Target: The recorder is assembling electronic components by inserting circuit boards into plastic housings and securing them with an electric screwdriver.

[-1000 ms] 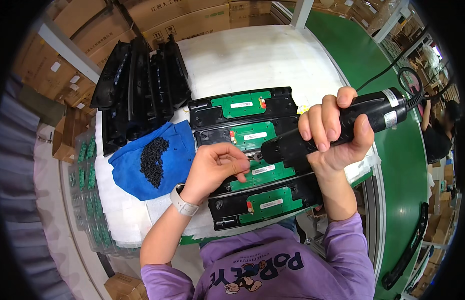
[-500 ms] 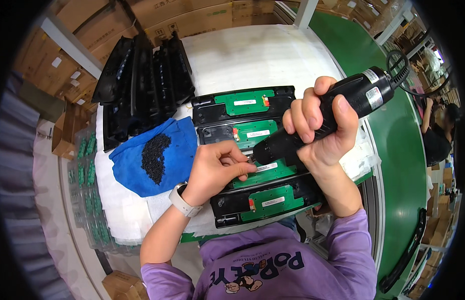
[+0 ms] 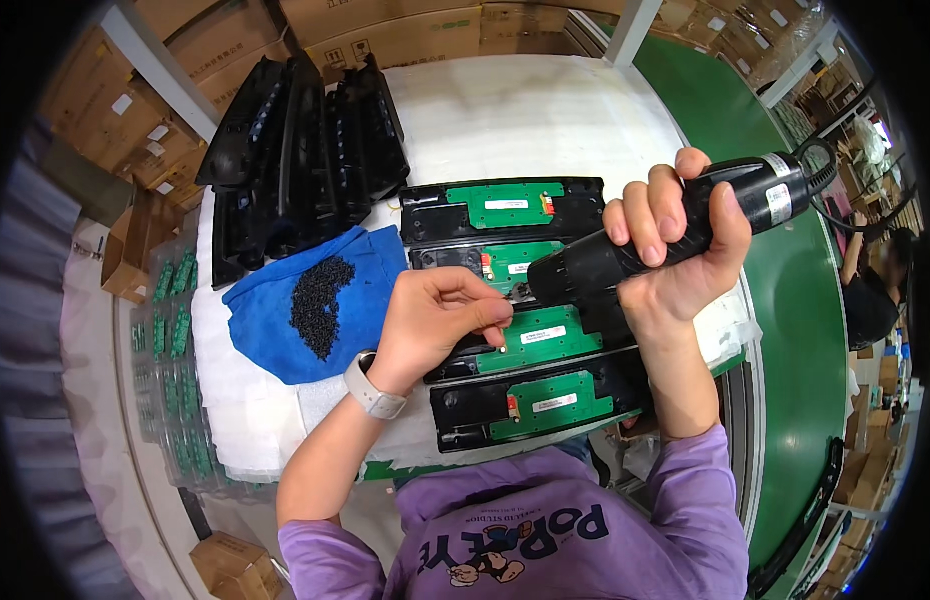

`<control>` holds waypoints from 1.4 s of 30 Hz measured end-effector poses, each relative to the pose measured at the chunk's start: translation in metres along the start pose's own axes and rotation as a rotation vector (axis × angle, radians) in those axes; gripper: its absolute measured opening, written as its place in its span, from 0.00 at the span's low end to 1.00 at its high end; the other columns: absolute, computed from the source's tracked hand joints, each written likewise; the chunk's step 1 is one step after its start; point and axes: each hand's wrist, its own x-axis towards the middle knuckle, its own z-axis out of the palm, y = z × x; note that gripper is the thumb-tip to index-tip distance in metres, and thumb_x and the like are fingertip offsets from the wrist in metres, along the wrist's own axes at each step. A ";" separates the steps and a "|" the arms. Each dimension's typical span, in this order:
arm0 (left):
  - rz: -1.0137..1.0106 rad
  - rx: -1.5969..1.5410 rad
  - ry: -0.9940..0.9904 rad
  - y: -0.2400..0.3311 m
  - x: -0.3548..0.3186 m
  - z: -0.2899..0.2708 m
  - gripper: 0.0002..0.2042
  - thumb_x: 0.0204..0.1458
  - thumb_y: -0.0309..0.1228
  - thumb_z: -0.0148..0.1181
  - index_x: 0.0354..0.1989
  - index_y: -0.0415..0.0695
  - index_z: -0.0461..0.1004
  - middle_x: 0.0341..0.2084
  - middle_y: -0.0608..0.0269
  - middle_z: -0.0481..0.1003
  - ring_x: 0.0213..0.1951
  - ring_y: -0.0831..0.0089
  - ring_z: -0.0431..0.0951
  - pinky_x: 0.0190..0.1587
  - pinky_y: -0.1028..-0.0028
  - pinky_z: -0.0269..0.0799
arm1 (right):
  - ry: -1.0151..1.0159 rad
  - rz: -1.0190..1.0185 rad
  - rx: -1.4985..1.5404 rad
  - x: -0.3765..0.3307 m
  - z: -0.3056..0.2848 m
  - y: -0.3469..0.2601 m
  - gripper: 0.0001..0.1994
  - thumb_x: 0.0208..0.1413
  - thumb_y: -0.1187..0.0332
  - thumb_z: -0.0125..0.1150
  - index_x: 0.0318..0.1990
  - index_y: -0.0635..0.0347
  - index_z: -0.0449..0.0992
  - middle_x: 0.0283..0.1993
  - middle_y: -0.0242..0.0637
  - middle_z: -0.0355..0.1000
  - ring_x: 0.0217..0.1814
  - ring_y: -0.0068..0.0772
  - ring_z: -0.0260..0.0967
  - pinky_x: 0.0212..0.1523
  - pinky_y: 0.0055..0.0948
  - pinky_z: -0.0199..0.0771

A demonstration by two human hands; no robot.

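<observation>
Screws (image 3: 320, 303), small and black, lie heaped on a blue cloth (image 3: 270, 318) at the left, near stacked black housings (image 3: 295, 165). Right of the cloth, the left hand (image 3: 435, 325) pinches something tiny, thumb against fingertips, over the third of four black panels with green circuit boards (image 3: 540, 335). Farther right, the right hand (image 3: 675, 255) is wrapped tightly around a black electric screwdriver (image 3: 675, 235), which slants down-left toward those panels.

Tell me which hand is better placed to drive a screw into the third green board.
Right. The right hand grips the black electric screwdriver above the board; the left hand only pinches at its edge, likely steadying a screw.
</observation>
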 end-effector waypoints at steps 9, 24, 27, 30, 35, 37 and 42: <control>0.068 0.205 0.077 0.002 -0.003 0.004 0.02 0.44 0.17 0.60 0.25 0.32 0.73 0.22 0.58 0.76 0.24 0.77 0.77 0.28 0.82 0.73 | 0.113 0.090 -0.023 0.003 0.010 0.006 0.11 0.55 0.61 0.46 0.37 0.58 0.65 0.17 0.29 0.59 0.14 0.24 0.56 0.24 0.29 0.62; 0.274 1.761 0.750 0.012 -0.067 -0.091 0.15 0.38 0.34 0.65 0.34 0.38 0.74 0.24 0.57 0.70 0.31 0.61 0.71 0.32 0.68 0.68 | -0.278 0.193 -0.447 -0.003 0.017 0.055 0.15 0.45 0.67 0.59 0.36 0.62 0.61 0.15 0.32 0.59 0.11 0.22 0.54 0.15 0.23 0.58; 0.231 1.665 0.742 0.010 -0.065 -0.092 0.10 0.41 0.30 0.62 0.31 0.38 0.75 0.24 0.57 0.70 0.30 0.60 0.71 0.31 0.68 0.68 | -0.288 0.217 -0.461 -0.003 0.017 0.060 0.14 0.45 0.69 0.59 0.35 0.62 0.61 0.16 0.31 0.59 0.12 0.22 0.56 0.15 0.22 0.58; 0.224 1.628 0.755 0.009 -0.063 -0.090 0.06 0.43 0.27 0.60 0.28 0.38 0.75 0.24 0.57 0.70 0.30 0.59 0.71 0.30 0.67 0.67 | -0.299 0.218 -0.485 -0.002 0.017 0.063 0.13 0.45 0.70 0.58 0.35 0.62 0.61 0.16 0.31 0.60 0.12 0.22 0.57 0.15 0.22 0.59; 0.347 1.557 0.839 0.005 -0.061 -0.094 0.04 0.46 0.26 0.58 0.27 0.38 0.74 0.22 0.56 0.70 0.28 0.58 0.72 0.29 0.67 0.67 | -0.389 0.195 -0.562 -0.004 0.021 0.063 0.11 0.46 0.74 0.57 0.35 0.63 0.62 0.17 0.32 0.61 0.13 0.21 0.57 0.15 0.20 0.59; 0.405 1.482 0.842 0.005 -0.060 -0.095 0.04 0.47 0.26 0.57 0.28 0.38 0.75 0.23 0.54 0.71 0.26 0.56 0.71 0.28 0.68 0.67 | -0.410 0.254 -0.509 -0.006 0.025 0.063 0.12 0.45 0.76 0.59 0.35 0.64 0.62 0.21 0.33 0.63 0.16 0.20 0.59 0.17 0.19 0.61; 0.362 1.022 0.768 0.004 -0.056 -0.094 0.07 0.52 0.27 0.53 0.29 0.37 0.75 0.22 0.59 0.72 0.22 0.70 0.71 0.25 0.75 0.65 | -0.475 0.229 -0.568 -0.007 0.027 0.068 0.11 0.39 0.80 0.61 0.30 0.61 0.66 0.23 0.32 0.67 0.22 0.19 0.64 0.24 0.19 0.65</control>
